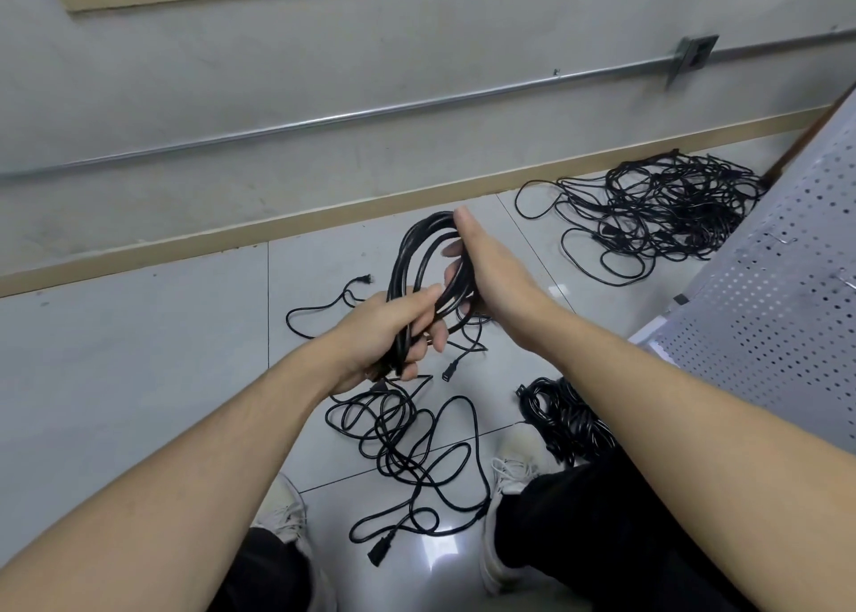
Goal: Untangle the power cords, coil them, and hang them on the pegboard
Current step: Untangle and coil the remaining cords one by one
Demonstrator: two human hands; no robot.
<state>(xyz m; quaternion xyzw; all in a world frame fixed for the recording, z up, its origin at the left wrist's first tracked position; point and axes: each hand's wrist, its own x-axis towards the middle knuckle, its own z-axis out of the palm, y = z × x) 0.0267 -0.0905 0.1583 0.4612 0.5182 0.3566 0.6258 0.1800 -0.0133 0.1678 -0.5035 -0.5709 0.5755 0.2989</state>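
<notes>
I note the left hand (384,333) at centre frame with its fingers curled tight around the lower end of a black coiled power cord (419,259), which stands up as a bundle of loops just above the fist. The right hand (491,268) lies against the right side of the same coil, palm inward; its fingers reach through and behind the loops (only the tips show), so I cannot tell whether they clamp or merely rest.

Below the hands, on the glossy grey tiled floor (139,356), loose black cord (407,444) trails down from the left fist in open tangled loops, ending in a black plug (380,553) between two white sneakers (509,468).

A second black bundled cord (563,419) lies at lower right, partly under the right forearm. A large black tangle of cords (662,213) sits at upper right, beside the white perforated metal pegboard panel (783,287) along the right edge.
</notes>
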